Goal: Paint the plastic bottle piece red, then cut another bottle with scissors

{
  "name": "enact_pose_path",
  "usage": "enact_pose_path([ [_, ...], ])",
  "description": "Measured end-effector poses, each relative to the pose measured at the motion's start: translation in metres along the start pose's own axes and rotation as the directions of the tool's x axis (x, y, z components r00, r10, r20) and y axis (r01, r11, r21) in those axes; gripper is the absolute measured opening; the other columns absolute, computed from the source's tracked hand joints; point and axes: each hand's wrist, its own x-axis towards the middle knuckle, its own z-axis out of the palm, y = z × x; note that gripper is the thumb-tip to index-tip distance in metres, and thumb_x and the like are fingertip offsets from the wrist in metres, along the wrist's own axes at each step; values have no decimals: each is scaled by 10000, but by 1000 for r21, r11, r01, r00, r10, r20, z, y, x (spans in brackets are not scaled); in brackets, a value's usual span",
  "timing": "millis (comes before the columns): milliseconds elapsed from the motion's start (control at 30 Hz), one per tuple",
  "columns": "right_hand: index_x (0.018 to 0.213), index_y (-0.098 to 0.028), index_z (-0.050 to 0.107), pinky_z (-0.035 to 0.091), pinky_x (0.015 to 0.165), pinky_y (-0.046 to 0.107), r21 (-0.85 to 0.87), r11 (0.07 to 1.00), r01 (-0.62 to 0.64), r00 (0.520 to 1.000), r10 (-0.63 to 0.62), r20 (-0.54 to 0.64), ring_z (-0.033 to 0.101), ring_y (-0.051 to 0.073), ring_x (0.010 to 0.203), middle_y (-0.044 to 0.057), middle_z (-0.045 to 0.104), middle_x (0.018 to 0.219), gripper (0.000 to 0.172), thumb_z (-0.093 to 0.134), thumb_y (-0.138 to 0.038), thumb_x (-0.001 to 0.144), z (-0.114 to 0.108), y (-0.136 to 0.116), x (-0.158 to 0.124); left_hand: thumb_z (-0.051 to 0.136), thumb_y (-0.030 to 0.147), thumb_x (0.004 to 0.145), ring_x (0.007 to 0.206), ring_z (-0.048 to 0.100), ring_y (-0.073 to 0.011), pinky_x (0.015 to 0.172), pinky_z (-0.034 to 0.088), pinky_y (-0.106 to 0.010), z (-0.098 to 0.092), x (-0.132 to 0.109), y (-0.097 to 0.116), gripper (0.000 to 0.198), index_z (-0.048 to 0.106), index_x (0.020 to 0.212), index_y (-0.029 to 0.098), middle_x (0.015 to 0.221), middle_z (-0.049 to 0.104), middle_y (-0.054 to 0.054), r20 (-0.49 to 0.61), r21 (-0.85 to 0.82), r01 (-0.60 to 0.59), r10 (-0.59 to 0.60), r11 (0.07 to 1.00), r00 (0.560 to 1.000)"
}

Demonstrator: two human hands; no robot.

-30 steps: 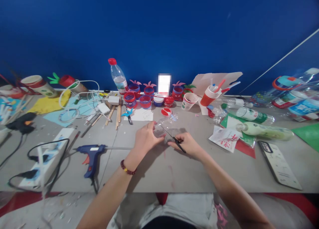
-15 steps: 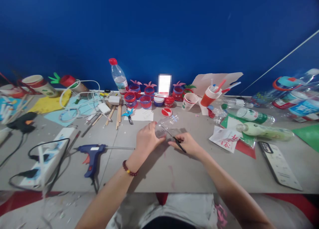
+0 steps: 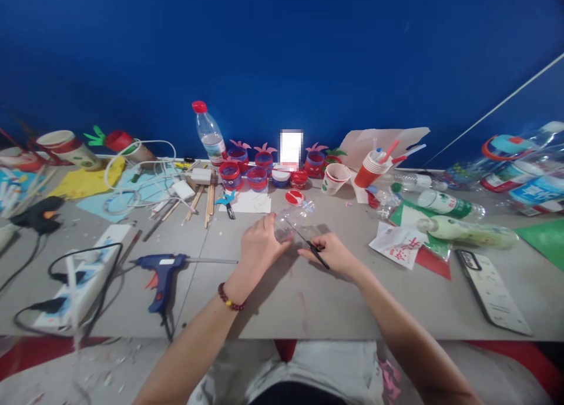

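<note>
A clear plastic bottle piece (image 3: pixel 303 214) lies tilted on the table in front of me. My left hand (image 3: pixel 263 240) is wrapped round its near left side and steadies it. In my right hand (image 3: pixel 331 253) is a black-handled cutting tool (image 3: pixel 316 253). Its thin metal blade reaches up and left to the clear plastic; whether the tip is inside or only against the wall, I cannot tell. Just behind the bottle piece is a round red-and-white lid (image 3: pixel 295 197).
To the left lie a blue glue gun (image 3: pixel 164 275), a power strip (image 3: pixel 90 275) and wooden sticks (image 3: pixel 209 202). Behind stand red-and-purple decorated cups (image 3: pixel 258 178) and a red-capped bottle (image 3: pixel 208 131). Paper cups (image 3: pixel 370 173), plastic bottles (image 3: pixel 449 204) and a phone (image 3: pixel 493 293) are at right.
</note>
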Motion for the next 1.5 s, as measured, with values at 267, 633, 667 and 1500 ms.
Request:
enact_pose_path([
  [267, 513, -208, 340, 204, 462, 251, -18, 999, 36, 999, -35, 17, 266, 80, 507, -61, 294, 494, 565, 716, -579, 712, -4, 2, 1, 707, 503, 777, 940, 709, -288, 760, 505, -334, 0, 1, 0, 586, 585, 1216, 135, 1010, 728, -121, 78, -24, 29, -27, 999, 997],
  [633, 519, -199, 425, 219, 452, 249, 17, 999, -30, 999, 29, 30, 298, 85, 485, -55, 340, 473, 524, 709, -594, 711, -2, 7, 4, 712, 483, 788, 916, 708, -283, 749, 499, -329, 4, -3, -1, 574, 570, 1215, 127, 1002, 726, -123, 29, -12, 28, -27, 1000, 999],
  [667, 516, -198, 426, 220, 450, 248, 24, 999, -33, 999, 33, 28, 298, 85, 486, -55, 340, 472, 530, 710, -604, 706, -2, 7, 5, 711, 483, 789, 910, 708, -280, 747, 498, -327, 4, -2, -1, 568, 572, 1211, 129, 995, 727, -122, 28, -8, 31, -31, 999, 999],
  [1500, 508, -190, 432, 235, 447, 240, -53, 999, 8, 1000, -8, -9, 321, 80, 469, -44, 409, 467, 537, 707, -606, 709, -5, 7, 5, 789, 483, 679, 929, 704, -244, 791, 533, -329, -22, 19, -21, 600, 593, 1194, 246, 1015, 736, -27, 247, -315, 111, -32, 942, 969],
])
